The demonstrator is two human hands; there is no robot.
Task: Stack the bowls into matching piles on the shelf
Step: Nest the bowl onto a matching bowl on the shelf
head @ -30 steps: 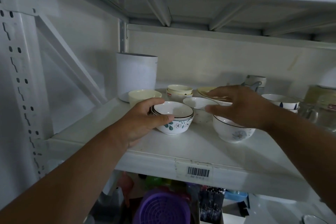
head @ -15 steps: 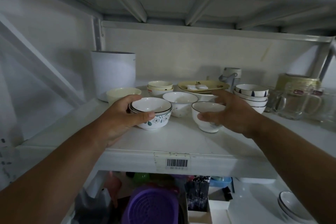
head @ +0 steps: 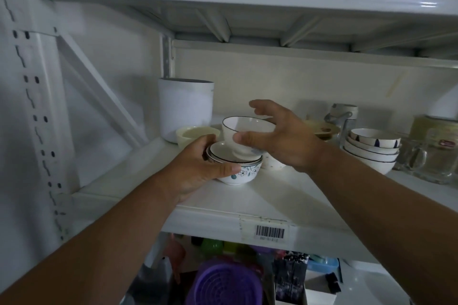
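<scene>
The right hand [head: 285,141] grips the white bowl [head: 244,136], tilted above the flower bowl stack [head: 235,168] at its 6 o'clock; the left hand [head: 198,168] grips that stack.

The right hand [head: 282,141] has picked up the white bowl [head: 244,136] with the dark rim. Before, that bowl sat on the shelf [head: 272,195] next to the flower bowls [head: 238,168]. Now it is up in the air, tipped a little, with its bottom just over the top flower bowl. The camera has also swung back to the left.
</scene>
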